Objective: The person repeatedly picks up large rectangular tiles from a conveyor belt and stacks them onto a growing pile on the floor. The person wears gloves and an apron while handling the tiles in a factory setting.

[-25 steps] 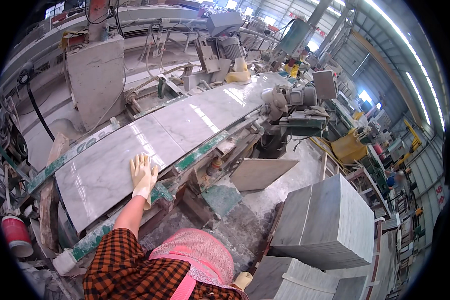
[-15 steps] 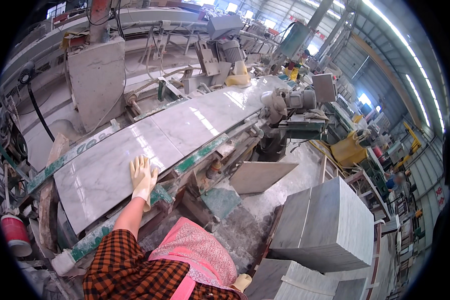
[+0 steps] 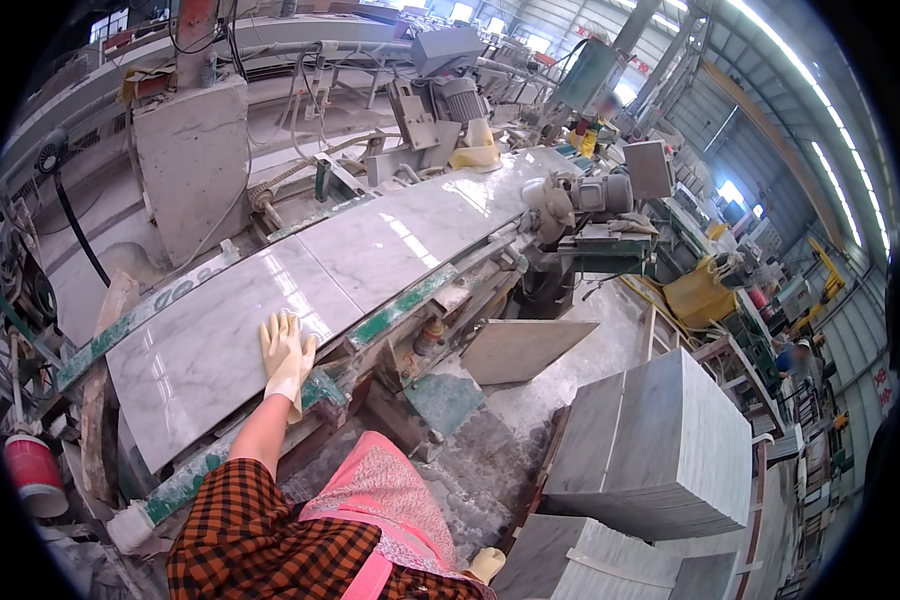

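A polished white marble slab point(image 3: 185, 385) with grey veins lies on a machine bed. My left hand point(image 3: 286, 358), in a pale cream glove, rests flat on the slab by its near edge, fingers stretched out. A second marble slab point(image 3: 370, 245) lies beyond it, with a thin seam between the two. Low in the picture, my right hand point(image 3: 487, 564), gloved the same way, hangs beside my pink apron point(image 3: 390, 490). It is near a stack of grey stone slabs point(image 3: 610, 560); its fingers are mostly hidden.
Worn green rails point(image 3: 400, 310) run along the bed. A machine head with a motor point(image 3: 602, 195) stands by its far end. A loose stone panel point(image 3: 525, 350) leans below the bed. Another tall slab stack point(image 3: 660, 440) stands at right, and a red-and-white bucket point(image 3: 35, 475) at left.
My left hand stays flat in the same place on the slab. The view and my apron have shifted very slightly; I see no other clear change.
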`<state>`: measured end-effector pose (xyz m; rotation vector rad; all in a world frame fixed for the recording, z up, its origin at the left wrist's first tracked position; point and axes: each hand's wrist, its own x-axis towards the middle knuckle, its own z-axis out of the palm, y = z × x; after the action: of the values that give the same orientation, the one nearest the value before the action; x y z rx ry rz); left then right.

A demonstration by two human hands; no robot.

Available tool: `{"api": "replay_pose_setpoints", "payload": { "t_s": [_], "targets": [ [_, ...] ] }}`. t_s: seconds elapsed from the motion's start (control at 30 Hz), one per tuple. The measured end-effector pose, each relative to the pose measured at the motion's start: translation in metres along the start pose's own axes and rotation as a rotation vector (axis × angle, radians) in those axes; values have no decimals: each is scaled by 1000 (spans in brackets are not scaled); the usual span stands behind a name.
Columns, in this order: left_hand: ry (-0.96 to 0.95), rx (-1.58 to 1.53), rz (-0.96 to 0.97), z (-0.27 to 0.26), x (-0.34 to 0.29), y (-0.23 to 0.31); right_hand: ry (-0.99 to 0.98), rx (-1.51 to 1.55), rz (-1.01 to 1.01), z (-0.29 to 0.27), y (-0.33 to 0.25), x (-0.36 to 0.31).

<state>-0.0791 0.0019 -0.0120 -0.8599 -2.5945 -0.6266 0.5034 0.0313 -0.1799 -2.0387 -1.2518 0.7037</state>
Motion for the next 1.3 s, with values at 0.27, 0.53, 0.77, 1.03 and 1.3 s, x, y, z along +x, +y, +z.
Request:
{"api": "replay_pose_setpoints", "payload": {
  "t_s": [0.27, 0.53, 0.77, 1.03, 1.3],
  "targets": [
    [-53, -27, -21, -3, 0, 0, -22, 2, 63, -5, -25, -8],
    [-24, -7, -9, 0, 1, 1, 11, 32, 43, -2, -20, -8],
    [-16, -8, -18, 0, 0, 0, -22, -53, 68, -10, -39, -12],
    [-8, -24, -16, 0, 0, 0, -16, 23, 83, 1, -2, 2],
    [-133, -65, -65, -9, 5, 4, -24, 0, 59, -6, -25, -7]
  ]
}}
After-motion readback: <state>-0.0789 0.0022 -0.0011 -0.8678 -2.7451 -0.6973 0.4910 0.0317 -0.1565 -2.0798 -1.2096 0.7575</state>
